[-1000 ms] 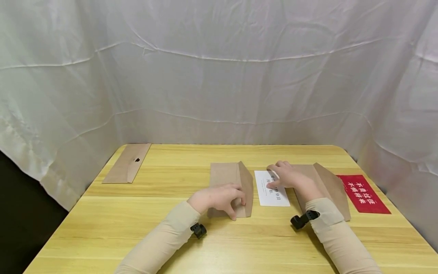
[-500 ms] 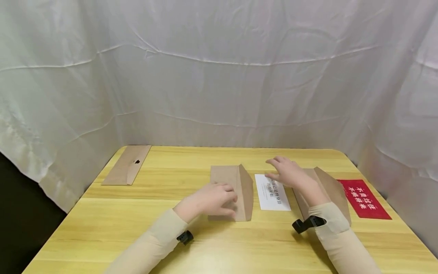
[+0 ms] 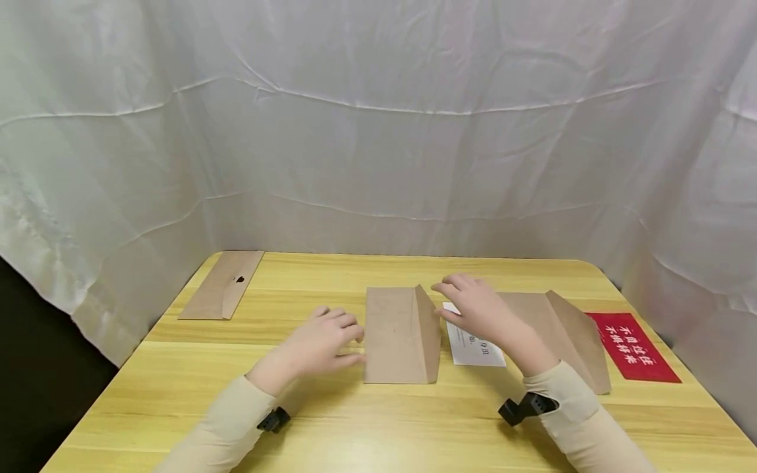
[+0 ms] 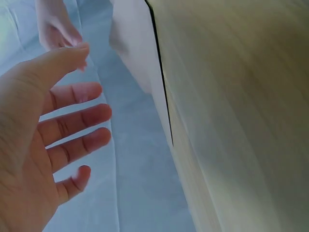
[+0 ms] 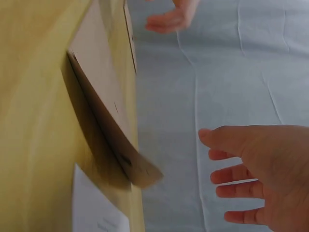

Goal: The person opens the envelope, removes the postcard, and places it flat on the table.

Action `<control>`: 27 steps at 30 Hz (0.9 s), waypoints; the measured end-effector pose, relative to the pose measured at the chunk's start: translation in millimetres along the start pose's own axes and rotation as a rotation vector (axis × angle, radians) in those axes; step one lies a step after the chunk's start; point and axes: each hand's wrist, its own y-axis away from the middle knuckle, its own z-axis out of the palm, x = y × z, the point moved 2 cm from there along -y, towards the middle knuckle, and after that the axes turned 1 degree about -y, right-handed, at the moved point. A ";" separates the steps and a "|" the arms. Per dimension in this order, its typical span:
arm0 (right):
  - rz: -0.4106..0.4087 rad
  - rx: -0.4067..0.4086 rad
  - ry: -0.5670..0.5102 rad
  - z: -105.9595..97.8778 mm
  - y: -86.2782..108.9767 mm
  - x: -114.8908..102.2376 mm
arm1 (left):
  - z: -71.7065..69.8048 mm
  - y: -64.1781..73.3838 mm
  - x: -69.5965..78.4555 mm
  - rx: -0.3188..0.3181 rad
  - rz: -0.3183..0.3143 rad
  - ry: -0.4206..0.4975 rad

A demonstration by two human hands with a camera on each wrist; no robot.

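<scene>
On the yellow wood-grain table [image 3: 367, 430], the brown paper envelope with a pointed, unfolded flap [image 3: 393, 335] lies midway between the surface's left and right edges. My left hand [image 3: 316, 345] is just beside it, fingers apart, holding nothing. My right hand [image 3: 476, 312], fingers also apart and gripping nothing, hovers over the white printed card [image 3: 468, 348]. Rightward lie a second brown envelope, flap unfolded [image 3: 570, 335], and, near the right edge, a red rectangular card with white characters [image 3: 634, 348]. A flat brown envelope with a black mark [image 3: 221, 286] occupies the far left corner.
</scene>
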 end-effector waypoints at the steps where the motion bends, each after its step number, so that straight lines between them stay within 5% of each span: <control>1: -0.017 0.010 0.002 0.1 -0.4 -4.7 | -0.5 3.7 -4.0 0.022 -0.004 -0.001; 19: -0.326 0.072 0.027 13.0 -0.6 -70.5 | -22.5 66.9 -92.3 0.322 -0.142 -0.081; 27: -0.365 -0.033 -0.013 18.9 2.2 -99.6 | -23.6 97.6 -136.5 0.324 -0.336 -0.106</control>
